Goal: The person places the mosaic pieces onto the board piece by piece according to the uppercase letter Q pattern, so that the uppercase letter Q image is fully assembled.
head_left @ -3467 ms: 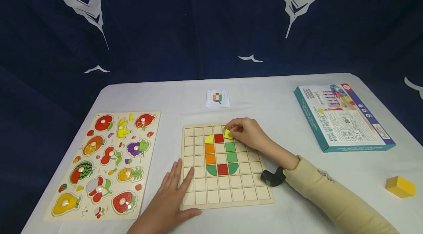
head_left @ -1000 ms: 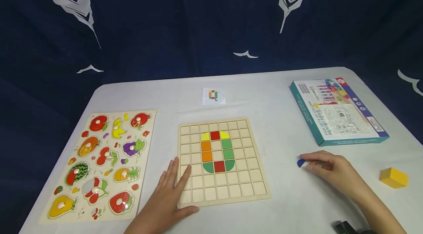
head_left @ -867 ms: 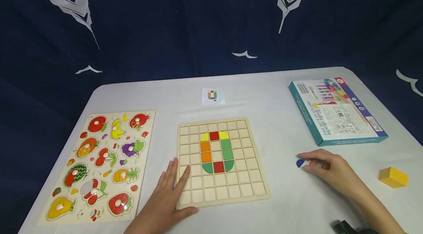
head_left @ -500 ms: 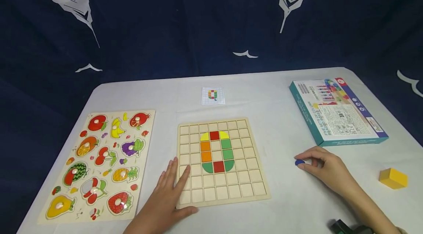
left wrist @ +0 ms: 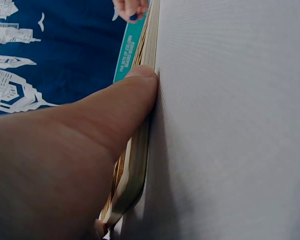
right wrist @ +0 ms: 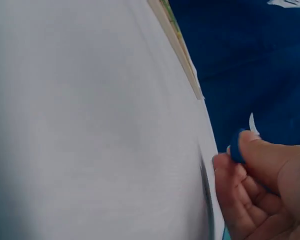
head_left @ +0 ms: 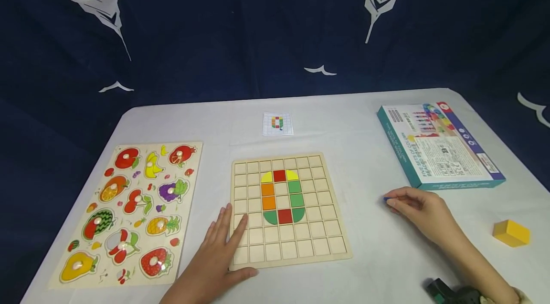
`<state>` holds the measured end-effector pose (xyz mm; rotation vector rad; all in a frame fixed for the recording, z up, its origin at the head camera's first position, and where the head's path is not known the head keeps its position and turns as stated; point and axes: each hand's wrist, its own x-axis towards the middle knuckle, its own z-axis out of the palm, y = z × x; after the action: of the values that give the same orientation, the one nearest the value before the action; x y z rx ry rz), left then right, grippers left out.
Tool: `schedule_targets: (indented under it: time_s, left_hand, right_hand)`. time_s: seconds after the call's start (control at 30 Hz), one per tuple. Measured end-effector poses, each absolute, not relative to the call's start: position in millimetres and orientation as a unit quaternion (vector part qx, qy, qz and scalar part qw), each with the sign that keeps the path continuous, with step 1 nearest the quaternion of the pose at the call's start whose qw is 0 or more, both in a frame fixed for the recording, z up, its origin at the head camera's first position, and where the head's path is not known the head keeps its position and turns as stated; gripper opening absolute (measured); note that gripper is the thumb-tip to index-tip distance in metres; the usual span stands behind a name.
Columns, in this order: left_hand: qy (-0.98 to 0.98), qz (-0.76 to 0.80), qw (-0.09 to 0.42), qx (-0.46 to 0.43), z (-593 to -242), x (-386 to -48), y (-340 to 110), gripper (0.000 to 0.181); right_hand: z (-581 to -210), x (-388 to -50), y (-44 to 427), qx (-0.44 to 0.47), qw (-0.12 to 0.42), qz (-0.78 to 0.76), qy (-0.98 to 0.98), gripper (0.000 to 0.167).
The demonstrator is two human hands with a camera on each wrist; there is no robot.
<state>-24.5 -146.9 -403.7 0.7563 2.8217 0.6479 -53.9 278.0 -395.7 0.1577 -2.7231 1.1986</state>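
Note:
Between thumb and fingers my right hand (head_left: 423,211) pinches a small blue piece (head_left: 386,199), mostly covered by the fingertips in the head view. The right wrist view shows the blue piece (right wrist: 237,146) at the fingertips too. My left hand (head_left: 216,251) rests with fingers spread on the lower left corner of a wooden grid board (head_left: 296,251); its thumb (left wrist: 135,95) lies along the board's edge in the left wrist view. Red, yellow, orange and green tiles form a ring on the board, including a red tile (head_left: 285,216) and an orange tile (head_left: 268,203).
A small pattern card (head_left: 278,124) lies behind the board. To the left is a fruit puzzle board (head_left: 142,184). At the right are a teal-edged box (head_left: 442,151) and a yellow block (head_left: 511,233). A black device (head_left: 453,292) is on the right wrist.
My right hand set a yellow piece at the ring's top right corner, moved right and took up the blue piece. Lately it has turned the blue piece in its fingertips. The left hand stays put.

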Motion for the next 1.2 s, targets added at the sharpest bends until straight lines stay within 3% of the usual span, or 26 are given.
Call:
schedule_targets:
  time_s: [0.27, 0.47, 0.7, 1.0, 1.2]
  left_hand:
    - [0.939, 0.211, 0.063, 0.264, -402, -24, -146, 0.099]
    - [0.939, 0.212, 0.055, 0.267, -401, -25, -145, 0.099]
    - [0.939, 0.208, 0.053, 0.269, -403, -26, -145, 0.099]
    - [0.938, 0.211, 0.048, 0.271, -402, -24, -146, 0.097]
    - [0.938, 0.213, 0.057, 0.266, -401, -24, -147, 0.098]
  right_hand:
    - [-381, -67, 238, 0.087, 0.061, 0.469, -0.877, 0.012]
    - [-378, -72, 200, 0.131, -0.006, 0.557, -0.820, 0.023]
    - [-382, -65, 168, 0.120, -0.102, 0.606, -0.780, 0.014]
    - [-387, -57, 149, 0.121, -0.140, 0.605, -0.775, 0.009]
    - [-387, -55, 139, 0.128, -0.133, 0.581, -0.793, 0.006]
